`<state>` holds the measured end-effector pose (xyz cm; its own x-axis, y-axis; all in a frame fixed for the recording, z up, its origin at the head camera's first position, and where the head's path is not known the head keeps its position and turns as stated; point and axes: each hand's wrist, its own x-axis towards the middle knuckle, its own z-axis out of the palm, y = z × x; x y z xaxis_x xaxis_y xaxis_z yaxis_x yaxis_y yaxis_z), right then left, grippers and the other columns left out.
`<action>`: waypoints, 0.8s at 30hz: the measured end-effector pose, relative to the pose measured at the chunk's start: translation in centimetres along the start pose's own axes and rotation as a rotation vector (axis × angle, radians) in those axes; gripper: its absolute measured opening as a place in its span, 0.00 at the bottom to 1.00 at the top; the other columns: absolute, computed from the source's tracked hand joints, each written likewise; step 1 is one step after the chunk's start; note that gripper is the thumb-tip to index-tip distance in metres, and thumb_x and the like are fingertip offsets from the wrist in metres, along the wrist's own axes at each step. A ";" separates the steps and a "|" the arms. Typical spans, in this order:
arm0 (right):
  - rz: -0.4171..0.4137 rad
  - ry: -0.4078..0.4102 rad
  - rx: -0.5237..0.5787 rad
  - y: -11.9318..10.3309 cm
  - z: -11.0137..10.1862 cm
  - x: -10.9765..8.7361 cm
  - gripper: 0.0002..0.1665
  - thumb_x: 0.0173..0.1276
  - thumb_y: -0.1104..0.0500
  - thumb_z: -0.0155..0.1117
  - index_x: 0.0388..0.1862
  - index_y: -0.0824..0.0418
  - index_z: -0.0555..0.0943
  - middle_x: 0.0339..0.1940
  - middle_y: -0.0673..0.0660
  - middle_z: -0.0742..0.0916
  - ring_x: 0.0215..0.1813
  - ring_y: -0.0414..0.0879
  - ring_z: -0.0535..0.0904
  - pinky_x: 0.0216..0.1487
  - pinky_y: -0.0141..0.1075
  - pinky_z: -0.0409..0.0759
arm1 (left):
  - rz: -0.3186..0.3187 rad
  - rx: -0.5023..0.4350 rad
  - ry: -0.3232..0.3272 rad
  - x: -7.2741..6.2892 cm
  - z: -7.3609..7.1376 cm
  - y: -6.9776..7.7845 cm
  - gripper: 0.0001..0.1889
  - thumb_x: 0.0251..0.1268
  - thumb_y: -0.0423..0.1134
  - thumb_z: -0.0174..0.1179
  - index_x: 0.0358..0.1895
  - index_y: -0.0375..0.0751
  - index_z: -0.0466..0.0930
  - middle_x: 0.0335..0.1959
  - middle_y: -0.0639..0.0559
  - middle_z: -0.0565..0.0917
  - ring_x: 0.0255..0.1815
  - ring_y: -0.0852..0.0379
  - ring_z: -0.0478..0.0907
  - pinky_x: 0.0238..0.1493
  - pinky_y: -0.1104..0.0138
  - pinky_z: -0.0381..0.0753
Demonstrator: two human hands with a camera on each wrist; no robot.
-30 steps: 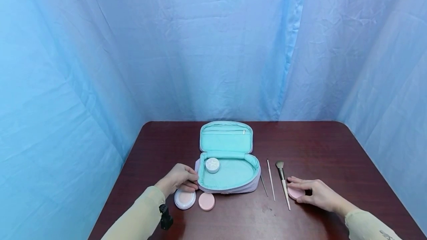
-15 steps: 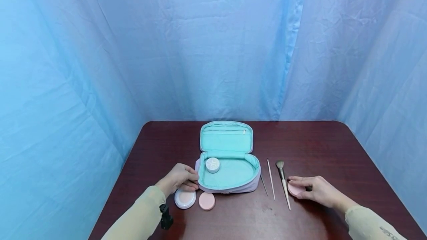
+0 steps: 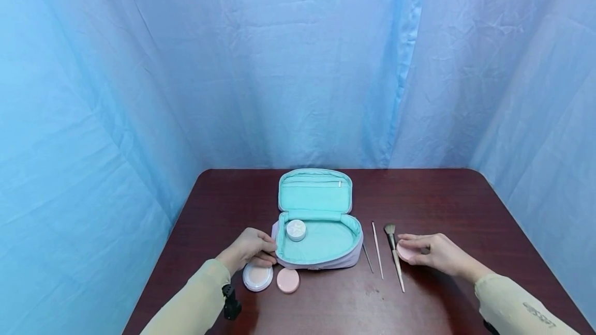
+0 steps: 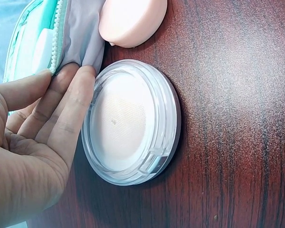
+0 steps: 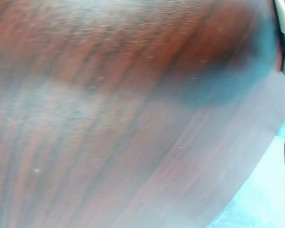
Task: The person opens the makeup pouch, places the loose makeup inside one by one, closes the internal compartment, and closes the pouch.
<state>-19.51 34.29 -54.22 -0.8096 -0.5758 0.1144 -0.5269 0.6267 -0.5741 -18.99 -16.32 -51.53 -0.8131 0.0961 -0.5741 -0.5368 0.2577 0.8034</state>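
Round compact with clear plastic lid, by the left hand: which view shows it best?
Left wrist: the round compact with clear plastic lid appears large and nearly whole, with rim detail readable. Head shows it small, beside the left hand. Right wrist doesn't show it.

Gloss, grain and creases

The desk point(image 4: 237, 118) is showing glossy wood grain. The compact point(image 4: 121, 123) is gleaming in smooth, clear plastic; the pink case point(image 4: 133, 21) beside it is looking like satiny plastic. The pouch point(image 4: 83, 38) is showing wrinkled, matt cloth; the curtains point(image 3: 298, 76) are hanging in creased cloth.
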 end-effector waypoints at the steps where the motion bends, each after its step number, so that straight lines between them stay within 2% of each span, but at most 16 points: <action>1: 0.001 0.000 0.002 -0.1 0.0 0.2 0.25 0.65 0.51 0.75 0.60 0.59 0.86 0.63 0.56 0.86 0.64 0.37 0.79 0.54 0.15 0.70 | 0.001 0.001 0.001 0.0 0.0 0.0 0.10 0.66 0.30 0.66 0.46 0.27 0.83 0.33 0.35 0.88 0.31 0.45 0.89 0.36 0.56 0.89; 10: 0.035 -0.014 0.006 -1.1 -0.1 2.5 0.26 0.65 0.49 0.75 0.60 0.57 0.86 0.64 0.55 0.85 0.65 0.49 0.81 0.57 0.21 0.75 | -0.002 0.003 -0.001 0.1 -0.1 0.0 0.09 0.67 0.29 0.66 0.47 0.27 0.84 0.34 0.34 0.88 0.32 0.44 0.90 0.36 0.57 0.89; 17: 0.044 -0.036 -0.017 -1.7 -0.1 4.0 0.27 0.67 0.48 0.73 0.62 0.56 0.85 0.66 0.49 0.84 0.66 0.44 0.80 0.59 0.31 0.80 | 0.005 0.003 -0.002 0.1 0.0 -0.1 0.09 0.66 0.29 0.66 0.46 0.27 0.84 0.34 0.34 0.88 0.30 0.45 0.90 0.35 0.57 0.89; 24: 0.022 -0.050 0.019 -2.4 0.1 5.7 0.26 0.68 0.50 0.73 0.63 0.57 0.84 0.67 0.51 0.83 0.68 0.48 0.79 0.60 0.35 0.80 | 0.004 0.004 -0.001 0.0 0.1 -0.1 0.10 0.67 0.29 0.65 0.47 0.27 0.83 0.34 0.33 0.88 0.31 0.46 0.90 0.35 0.57 0.89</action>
<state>-22.87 29.47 -52.27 -0.8070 -0.5874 0.0613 -0.5035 0.6300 -0.5913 -18.94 -16.28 -51.61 -0.8149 0.0982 -0.5712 -0.5328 0.2609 0.8050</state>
